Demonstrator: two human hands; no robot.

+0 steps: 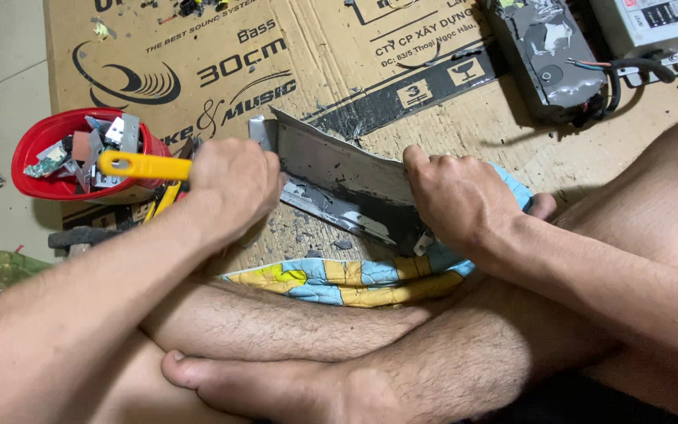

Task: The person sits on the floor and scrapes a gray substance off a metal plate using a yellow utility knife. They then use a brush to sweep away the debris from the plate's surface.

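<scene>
Head view: the person sits cross-legged on the floor, working over a flattened cardboard sheet [449,126]. The left hand [233,184] is clenched round a yellow-handled tool [144,166] whose working end is hidden behind the fist, pressed at the near end of a bent grey metal casing [339,169]. The right hand [457,196] grips the casing's other end, fingers curled over its top edge, holding it down against a patchwork cushion [339,283] just in front of the shins.

By the look of it, the step in hand is prying or scraping the casing apart — dark flakes lie scattered round it. The next move likely calls for steady leverage from the left hand while the right keeps the casing from slipping.

Count: one casing in hand, one yellow tool, one red bowl [41,145] of small scrap parts beside the left hand, two more boxy units [547,55] at the far edge — one grey, one white.
</scene>
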